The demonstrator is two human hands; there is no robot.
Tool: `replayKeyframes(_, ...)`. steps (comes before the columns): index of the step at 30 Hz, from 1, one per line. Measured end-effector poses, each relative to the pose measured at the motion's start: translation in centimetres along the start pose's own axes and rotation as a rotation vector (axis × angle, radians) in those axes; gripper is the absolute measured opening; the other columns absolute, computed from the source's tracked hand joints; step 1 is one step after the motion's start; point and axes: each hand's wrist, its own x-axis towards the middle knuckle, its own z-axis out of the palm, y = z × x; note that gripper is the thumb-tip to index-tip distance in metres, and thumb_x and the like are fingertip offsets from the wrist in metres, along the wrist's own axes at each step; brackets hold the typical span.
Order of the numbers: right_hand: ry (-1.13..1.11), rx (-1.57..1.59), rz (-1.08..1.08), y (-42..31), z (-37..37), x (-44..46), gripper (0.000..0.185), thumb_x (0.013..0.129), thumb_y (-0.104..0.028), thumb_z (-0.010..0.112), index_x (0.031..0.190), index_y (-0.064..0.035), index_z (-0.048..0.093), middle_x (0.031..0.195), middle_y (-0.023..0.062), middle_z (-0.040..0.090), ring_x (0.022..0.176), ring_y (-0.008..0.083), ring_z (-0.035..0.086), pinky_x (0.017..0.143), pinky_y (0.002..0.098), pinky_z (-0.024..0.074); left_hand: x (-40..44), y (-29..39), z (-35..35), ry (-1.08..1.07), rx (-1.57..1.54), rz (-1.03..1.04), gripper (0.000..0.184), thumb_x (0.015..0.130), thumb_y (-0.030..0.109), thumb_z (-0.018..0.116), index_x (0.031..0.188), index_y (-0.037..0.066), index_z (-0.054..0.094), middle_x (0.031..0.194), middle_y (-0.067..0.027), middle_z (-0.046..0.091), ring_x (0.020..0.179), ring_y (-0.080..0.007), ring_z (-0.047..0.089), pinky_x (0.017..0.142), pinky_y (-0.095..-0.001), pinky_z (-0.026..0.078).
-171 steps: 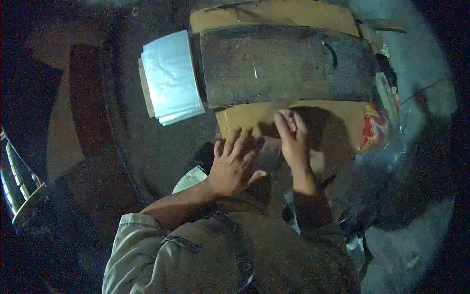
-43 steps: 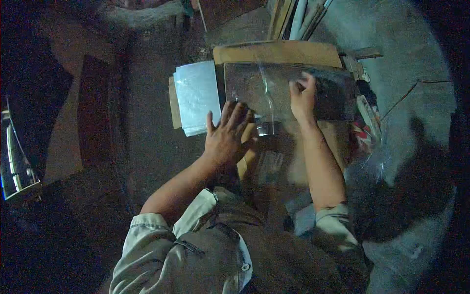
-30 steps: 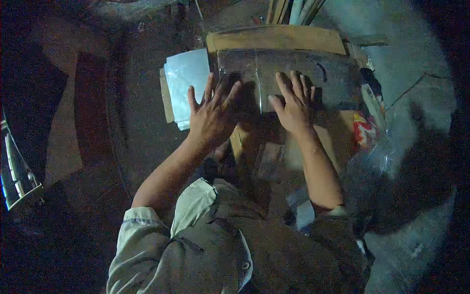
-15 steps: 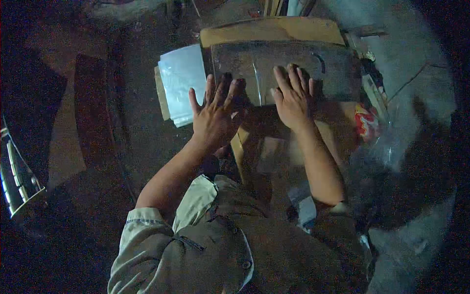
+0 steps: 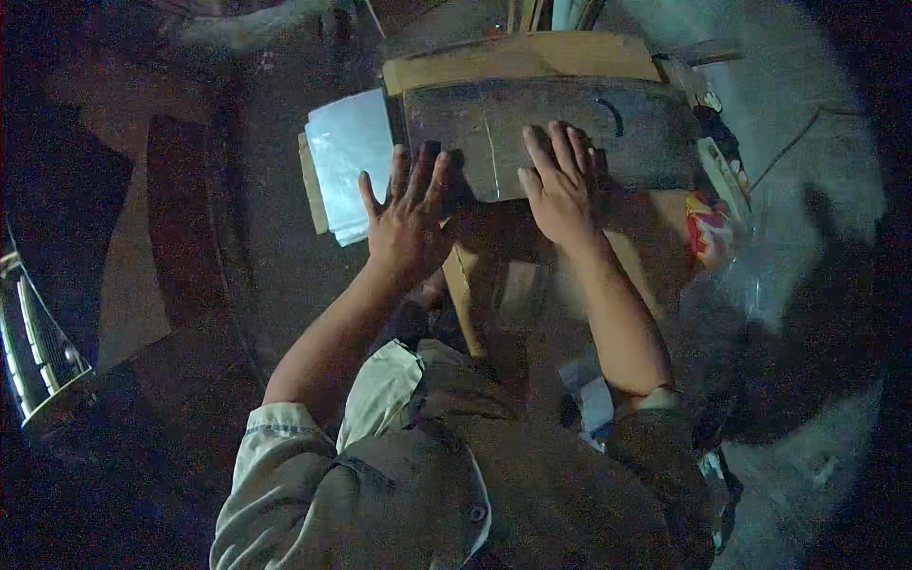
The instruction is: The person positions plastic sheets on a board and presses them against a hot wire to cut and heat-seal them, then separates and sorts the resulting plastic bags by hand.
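A dark, smooth flat sheet (image 5: 546,104) lies in front of me on a tan cardboard-like surface (image 5: 522,55). A thin light line runs down it, and a dark curved mark (image 5: 611,117) shows on its right part. My left hand (image 5: 408,214) is at the sheet's lower left corner, fingers spread, holding nothing. On the sheet's near edge, right of the line, rests my right hand (image 5: 563,190), palm down with fingers stretched out. Left of the sheet lies a stack of pale, shiny sheets (image 5: 350,157), close to my left fingertips.
A red and yellow packet (image 5: 706,233) sits on the right, beside a pale strip (image 5: 727,176). Long pieces (image 5: 560,14) stand at the far side. A slatted, bright-edged object (image 5: 38,342) is at far left. The light is dim.
Both hands and the dark sheet appear slightly further left in view. The bright reflection along the sheet's light line has faded. Both hands keep their spread shape.
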Motion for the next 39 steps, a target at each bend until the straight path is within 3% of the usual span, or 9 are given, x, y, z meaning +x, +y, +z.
replayKeyframes(13,0.005,-0.075,-0.020,-0.6,-1.5,-0.1,0.051,0.089,-0.031,0.053,0.137,-0.0188,0.041,0.144,0.0180,0.030,0.131,0.0390,0.030,0.107,0.0504,0.0224,-1.2,0.1,-0.4,-0.010,0.016,-0.012,0.080,0.082,0.052,0.055,0.146,0.019,0.020,0.147,-0.0102,0.028,0.141,-0.0307,0.009,0.104,-0.0649,-0.001)
replayKeyframes(15,-0.045,0.105,0.146,-1.7,-2.6,-1.3,0.050,0.090,-0.031,0.052,0.137,-0.0165,0.041,0.143,0.0184,0.032,0.128,0.0375,0.035,0.106,0.0466,0.0258,-1.9,0.4,-0.7,0.010,-0.014,-0.022,0.079,0.082,0.052,0.054,0.146,0.019,0.020,0.147,-0.0114,0.028,0.141,-0.0307,0.009,0.104,-0.0645,0.000)
replayKeyframes(16,0.028,0.230,0.188,-2.0,-3.0,-2.1,0.046,0.089,-0.027,0.053,0.132,-0.0108,0.044,0.133,0.0192,0.044,0.125,0.0371,0.039,0.104,0.0448,0.0297,-2.7,0.8,-1.3,-0.014,-0.043,0.011,0.079,0.082,0.051,0.054,0.146,0.019,0.021,0.147,-0.0123,0.028,0.141,-0.0308,0.009,0.104,-0.0638,0.001)
replayKeyframes(21,0.039,0.571,0.540,-2.6,-3.6,-10.2,0.033,0.087,-0.026,0.060,0.108,-0.0018,0.054,0.104,0.0186,0.061,0.095,0.0338,0.059,0.080,0.0396,0.0468,-8.8,2.9,-0.4,-0.273,0.024,0.210,0.073,0.084,0.046,0.055,0.145,0.024,0.022,0.150,-0.0081,0.021,0.140,-0.0300,0.008,0.102,-0.0659,0.013)
replayKeyframes(25,-0.153,0.396,0.620,-3.7,-4.3,-15.1,0.037,0.081,-0.033,0.068,0.095,-0.0005,0.058,0.081,0.0180,0.064,0.074,0.0315,0.063,0.066,0.0385,0.0481,-12.3,4.6,2.0,-0.348,-0.179,0.239,0.072,0.083,0.039,0.056,0.145,0.026,0.022,0.151,-0.0053,0.017,0.141,-0.0301,0.008,0.100,-0.0677,0.017)
replayKeyframes(27,-0.200,0.326,0.696,-4.4,-3.7,-16.5,0.033,0.080,-0.028,0.070,0.092,0.0009,0.059,0.079,0.0136,0.062,0.068,0.0219,0.059,0.064,0.0342,0.0462,-13.3,4.9,3.2,-0.384,-0.107,0.292,0.072,0.083,0.037,0.056,0.145,0.028,0.022,0.152,-0.0044,0.016,0.141,-0.0304,0.007,0.100,-0.0680,0.018)
replayKeyframes(31,-0.112,0.480,0.651,-3.7,0.2,-18.9,0.032,0.078,-0.025,0.072,0.089,0.0013,0.058,0.080,0.0147,0.062,0.069,0.0209,0.060,0.063,0.0346,0.0460,-13.4,5.2,3.0,-0.499,-0.063,0.289,0.067,0.088,0.037,0.052,0.146,0.026,0.019,0.153,-0.0046,0.011,0.141,-0.0291,0.004,0.104,-0.0621,0.015)
replayKeyframes(33,-0.148,0.471,0.698,-3.5,1.2,-19.0,0.033,0.072,-0.023,0.076,0.085,0.0004,0.057,0.083,0.0194,0.063,0.077,0.0336,0.062,0.067,0.0404,0.0464,-13.3,5.1,3.7,-0.543,0.029,0.311,0.068,0.088,0.037,0.052,0.146,0.027,0.019,0.153,-0.0053,0.009,0.141,-0.0293,0.003,0.104,-0.0625,0.015)
replayKeyframes(39,-0.110,0.649,0.753,-2.5,1.9,-19.3,0.024,0.071,-0.011,0.074,0.082,0.0015,0.057,0.076,0.0141,0.061,0.074,0.0267,0.057,0.070,0.0374,0.0444,-13.2,5.8,2.4,-0.523,0.012,0.297,0.064,0.088,0.040,0.051,0.145,0.028,0.023,0.153,-0.0079,0.005,0.141,-0.0300,0.003,0.105,-0.0624,0.015)
